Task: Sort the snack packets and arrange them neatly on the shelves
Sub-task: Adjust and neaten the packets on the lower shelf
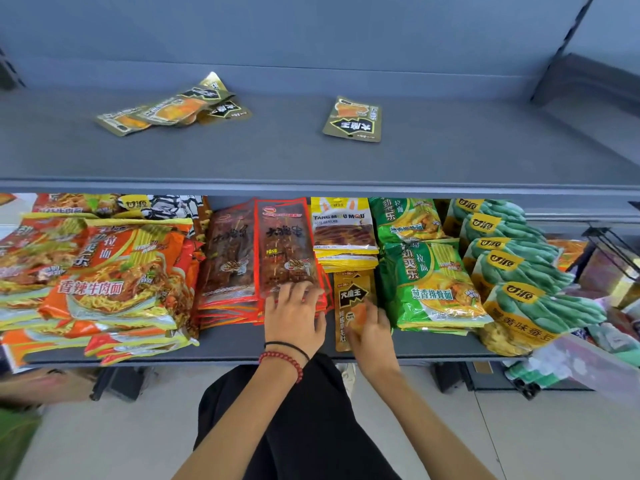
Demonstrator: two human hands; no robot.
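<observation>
On shelf (pixel 235 344), flat left hand (pixel 294 318) presses red packets (pixel 287 251); right hand (pixel 372 332) pinches 大魔王 packet (pixel 351 296).

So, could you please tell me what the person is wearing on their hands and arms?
Both forearms show no sleeves, and neither hand is gloved. The left hand has on its wrist a thin black band and, beside it, a bracelet of round red beads. The right hand and its wrist wear nothing.
</observation>
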